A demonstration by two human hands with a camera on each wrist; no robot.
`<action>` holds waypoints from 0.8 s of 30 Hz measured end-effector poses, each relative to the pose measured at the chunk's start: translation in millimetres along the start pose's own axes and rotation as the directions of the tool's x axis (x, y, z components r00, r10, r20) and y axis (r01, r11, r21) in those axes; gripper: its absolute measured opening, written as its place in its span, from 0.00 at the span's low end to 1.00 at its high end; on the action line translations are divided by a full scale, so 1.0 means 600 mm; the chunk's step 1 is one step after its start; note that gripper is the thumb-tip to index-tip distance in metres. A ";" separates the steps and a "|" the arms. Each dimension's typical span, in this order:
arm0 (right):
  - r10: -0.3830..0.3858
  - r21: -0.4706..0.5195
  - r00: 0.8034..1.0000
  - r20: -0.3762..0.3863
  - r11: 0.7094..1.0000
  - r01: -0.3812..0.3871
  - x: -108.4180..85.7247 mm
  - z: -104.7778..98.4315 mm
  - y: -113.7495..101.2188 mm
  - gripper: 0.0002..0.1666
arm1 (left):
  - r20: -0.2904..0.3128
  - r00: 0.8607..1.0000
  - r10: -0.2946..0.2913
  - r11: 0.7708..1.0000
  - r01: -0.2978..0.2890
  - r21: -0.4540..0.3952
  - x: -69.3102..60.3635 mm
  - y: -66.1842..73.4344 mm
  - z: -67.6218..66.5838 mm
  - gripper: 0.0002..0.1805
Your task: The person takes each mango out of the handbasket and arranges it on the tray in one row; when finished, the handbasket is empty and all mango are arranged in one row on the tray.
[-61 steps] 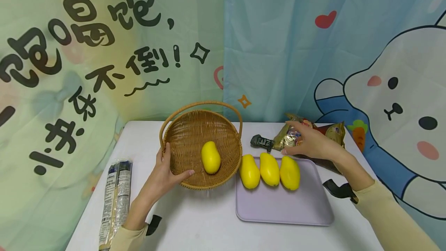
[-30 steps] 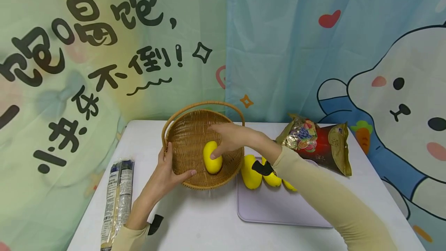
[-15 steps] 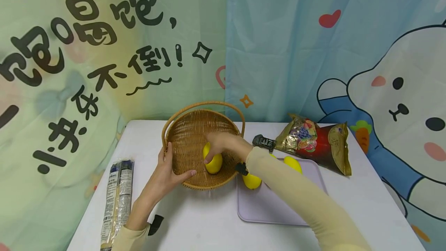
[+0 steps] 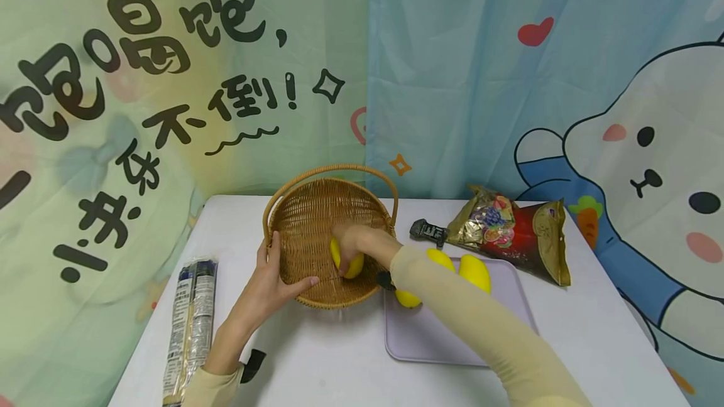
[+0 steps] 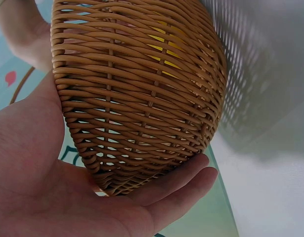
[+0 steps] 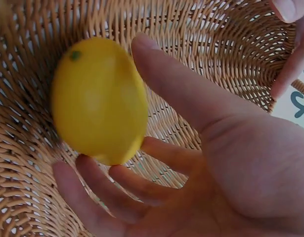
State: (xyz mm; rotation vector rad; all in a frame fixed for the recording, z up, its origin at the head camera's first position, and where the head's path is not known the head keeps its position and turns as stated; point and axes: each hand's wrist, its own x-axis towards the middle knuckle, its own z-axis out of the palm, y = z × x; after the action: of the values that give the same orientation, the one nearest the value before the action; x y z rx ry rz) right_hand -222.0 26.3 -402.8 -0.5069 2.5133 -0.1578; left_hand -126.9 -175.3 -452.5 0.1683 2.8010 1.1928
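A brown wicker basket (image 4: 302, 225) stands tilted toward me in the middle of the table. My left hand (image 4: 270, 287) holds its left side, with the thumb over the rim and the fingers against the outer weave (image 5: 142, 98). Inside the basket lies a yellow mango (image 6: 97, 98). My right hand (image 4: 362, 240) reaches in over it; in the right wrist view the thumb touches one side and curled fingertips meet its lower end. Other mangoes (image 4: 475, 273) lie on a lilac tray (image 4: 418, 345), partly hidden by my right sleeve.
A red and gold snack bag (image 4: 517, 231) lies at the back right, beside a small black packet (image 4: 428, 232). Along the left edge of the white table lies a long clear-wrapped package (image 4: 189, 325). A printed curtain (image 4: 430, 80) hangs behind.
My right hand has come from beside the snack bag, across the tray, into the basket and down onto the mango. My left hand still holds the basket in the same place.
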 end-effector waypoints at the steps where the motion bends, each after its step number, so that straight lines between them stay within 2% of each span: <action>1: 0.011 0.003 1.000 0.002 1.000 -0.011 -0.001 0.002 0.000 0.51 | -0.001 1.000 -0.001 1.000 0.001 0.000 0.000 -0.001 0.000 0.70; 5: 0.037 0.010 0.999 0.002 0.999 -0.037 -0.001 0.008 0.001 0.58 | -0.009 1.000 0.001 1.000 -0.001 0.002 -0.001 -0.002 0.001 0.70; 10: 0.010 -0.020 1.000 -0.007 1.000 -0.010 0.003 0.013 0.001 0.59 | -0.020 1.000 0.011 1.000 -0.011 0.010 -0.001 -0.004 0.002 0.70; 17: 0.041 -0.009 0.999 0.025 0.999 -0.041 0.005 0.015 0.004 0.63 | -0.012 1.000 0.007 1.000 -0.007 0.003 0.000 -0.004 0.003 0.71; 24: 0.005 -0.032 0.999 0.035 0.999 -0.004 0.009 0.014 0.007 0.64 | -0.013 1.000 0.004 1.000 -0.003 0.012 0.000 -0.004 0.002 0.70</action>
State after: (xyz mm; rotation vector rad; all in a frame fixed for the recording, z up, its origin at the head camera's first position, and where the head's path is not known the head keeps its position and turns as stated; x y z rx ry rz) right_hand -222.7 28.3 -413.4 -0.5120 2.4863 -0.1066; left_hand -126.9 -176.0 -455.2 0.1671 2.8203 1.1825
